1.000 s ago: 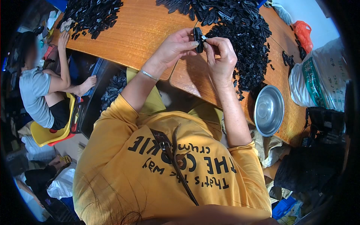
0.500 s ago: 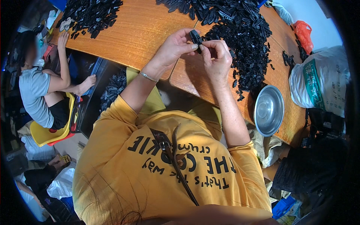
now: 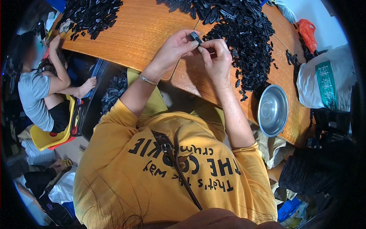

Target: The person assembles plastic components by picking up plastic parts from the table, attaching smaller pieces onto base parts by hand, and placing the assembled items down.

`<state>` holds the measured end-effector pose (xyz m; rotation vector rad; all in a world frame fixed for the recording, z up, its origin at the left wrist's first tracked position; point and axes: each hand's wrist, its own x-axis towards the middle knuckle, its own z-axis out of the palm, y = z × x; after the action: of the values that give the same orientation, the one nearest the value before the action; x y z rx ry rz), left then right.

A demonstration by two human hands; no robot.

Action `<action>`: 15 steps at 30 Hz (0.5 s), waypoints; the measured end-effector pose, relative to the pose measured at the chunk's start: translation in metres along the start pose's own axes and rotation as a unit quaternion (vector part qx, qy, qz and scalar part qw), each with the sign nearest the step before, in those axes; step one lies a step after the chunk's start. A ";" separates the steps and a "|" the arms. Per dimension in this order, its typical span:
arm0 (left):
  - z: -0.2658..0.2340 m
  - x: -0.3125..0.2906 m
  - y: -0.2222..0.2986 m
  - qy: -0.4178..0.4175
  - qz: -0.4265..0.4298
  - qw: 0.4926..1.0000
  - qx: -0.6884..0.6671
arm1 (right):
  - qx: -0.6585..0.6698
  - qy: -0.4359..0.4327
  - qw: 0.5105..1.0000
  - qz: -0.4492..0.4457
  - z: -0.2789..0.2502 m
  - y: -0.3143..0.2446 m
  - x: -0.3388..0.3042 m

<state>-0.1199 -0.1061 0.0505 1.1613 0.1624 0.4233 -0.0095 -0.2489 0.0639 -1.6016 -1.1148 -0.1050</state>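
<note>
Above the near edge of the wooden table (image 3: 152, 49), a small black plastic part (image 3: 195, 37) is held in the fingers of my left hand (image 3: 176, 47). The thumb and fingers close on its side. My right hand (image 3: 218, 57) pinches at the part's lower end with thumb and forefinger. Whether a second small piece sits in that pinch is too small to tell. Just beyond and to the right of my hands spreads a heap of small black plastic pieces (image 3: 249, 53). Longer black plastic parts (image 3: 228, 15) are piled behind it.
A metal bowl (image 3: 273, 108) stands at the table's right edge. Past it are a white sack (image 3: 312, 86) and a red plastic bag (image 3: 307, 34). Another black pile (image 3: 93, 17) lies far left. A seated co-worker (image 3: 36, 99) is at left, beside a bin of black parts (image 3: 114, 91).
The black part has tilted over in my left fingers, and my right fingers have shifted slightly left against it. The co-worker's raised hand has drawn back from the table edge.
</note>
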 end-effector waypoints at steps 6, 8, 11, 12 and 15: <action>0.009 -0.020 0.010 0.025 0.031 0.988 0.150 | 0.049 -0.057 0.987 0.140 0.019 0.016 -0.019; -0.001 -0.029 0.009 0.035 -0.005 0.994 0.104 | 0.071 -0.084 0.980 0.167 0.030 0.013 -0.029; -0.031 -0.056 0.012 0.062 -0.056 0.994 0.075 | 0.074 -0.153 0.971 0.171 0.043 -0.010 -0.033; -0.045 -0.069 0.015 0.065 -0.087 0.991 0.078 | 0.104 -0.217 0.952 0.188 0.042 -0.014 -0.031; -0.075 -0.112 0.054 0.096 -0.169 0.966 0.173 | 0.077 -0.259 0.952 0.141 0.033 -0.004 -0.031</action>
<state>-0.2599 -0.0699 0.0595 1.4025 0.6142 0.2060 -0.0447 -0.2407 0.0367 -1.6730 -1.2332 0.6108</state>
